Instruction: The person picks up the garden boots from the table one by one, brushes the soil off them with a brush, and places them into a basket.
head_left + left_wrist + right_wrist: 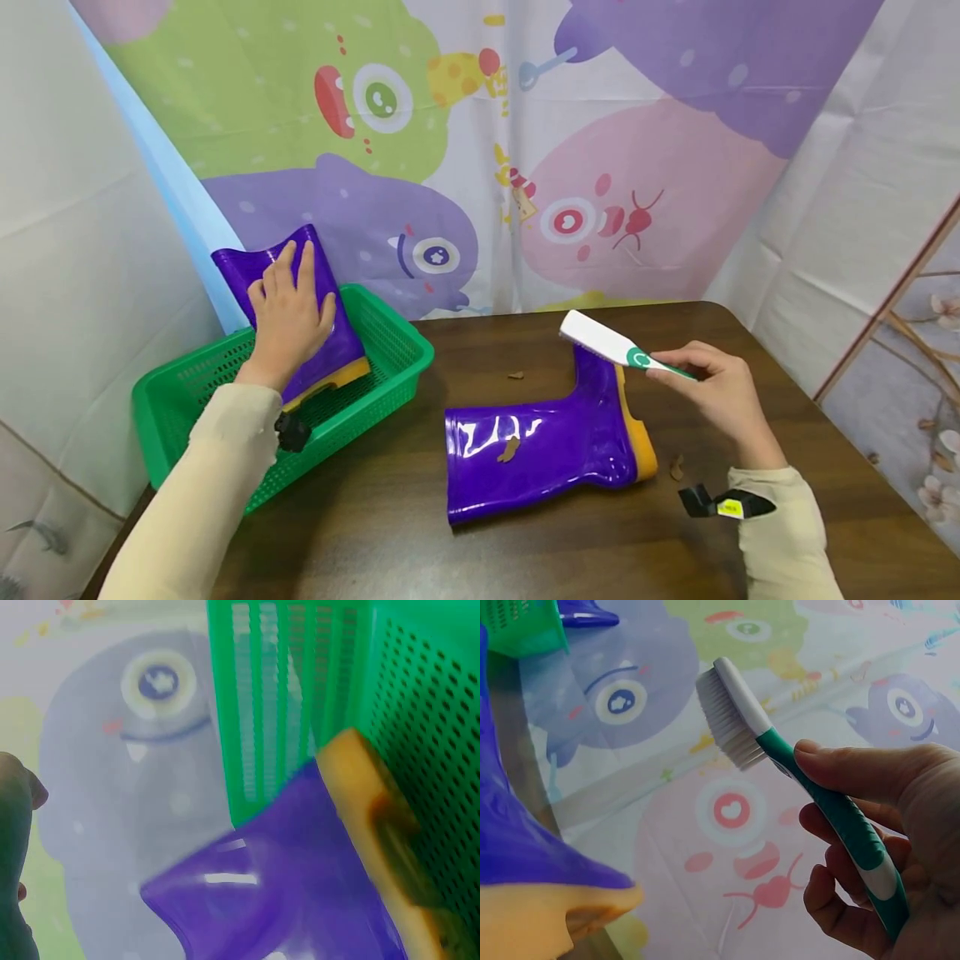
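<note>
While clamping the right hand (723, 396) round the brush (639, 358), points it toward 10 o'clock; has the purple boot (558, 442) between 8 and 9 o'clock on the table (375, 550), shaft toward 9, nearer this hand than the left. Spreads the left hand (288, 321) over the second boot (341, 337), partly inside the green basket (375, 417).

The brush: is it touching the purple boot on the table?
Apart. The right wrist view shows patterned backdrop between the brush and the boot, though they overlap in the head view.
</note>
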A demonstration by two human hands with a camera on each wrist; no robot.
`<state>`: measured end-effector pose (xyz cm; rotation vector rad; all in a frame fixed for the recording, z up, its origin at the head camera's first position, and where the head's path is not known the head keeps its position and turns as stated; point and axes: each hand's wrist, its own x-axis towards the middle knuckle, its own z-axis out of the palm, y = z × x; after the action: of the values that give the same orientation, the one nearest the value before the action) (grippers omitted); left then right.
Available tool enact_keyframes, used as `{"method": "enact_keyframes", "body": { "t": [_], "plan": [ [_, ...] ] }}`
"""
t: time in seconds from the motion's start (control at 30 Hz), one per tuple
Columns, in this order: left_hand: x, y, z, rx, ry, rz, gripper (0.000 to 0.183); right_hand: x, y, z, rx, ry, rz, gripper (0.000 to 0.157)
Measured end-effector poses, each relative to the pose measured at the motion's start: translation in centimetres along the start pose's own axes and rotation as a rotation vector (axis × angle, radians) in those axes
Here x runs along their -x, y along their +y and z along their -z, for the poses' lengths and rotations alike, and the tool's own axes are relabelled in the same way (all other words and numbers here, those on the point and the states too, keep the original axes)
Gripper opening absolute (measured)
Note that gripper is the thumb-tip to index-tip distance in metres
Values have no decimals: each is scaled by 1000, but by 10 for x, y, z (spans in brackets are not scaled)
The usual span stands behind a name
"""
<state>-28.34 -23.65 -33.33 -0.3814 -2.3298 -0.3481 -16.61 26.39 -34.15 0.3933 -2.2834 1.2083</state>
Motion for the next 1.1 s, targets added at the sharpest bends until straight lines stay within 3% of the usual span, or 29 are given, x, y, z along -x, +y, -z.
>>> {"method": "enact_keyframes", "body": {
  "t": [0.23,0.63,0.9,1.1],
  "plan": [
    [5,28,-1,24,-5,-101,70,2,-13,-4,-27,-28,33,20],
    [25,72,-14,47,-56,-209,70,4,-22,-9,-49,-93,77,21],
    [47,97,-25,35,-89,-227,73,5,-6,-16,-43,-146,84,22],
    [65,111,-33,21,-153,-272,76,6,1,-19,-54,-184,75,22]
  ]
}}
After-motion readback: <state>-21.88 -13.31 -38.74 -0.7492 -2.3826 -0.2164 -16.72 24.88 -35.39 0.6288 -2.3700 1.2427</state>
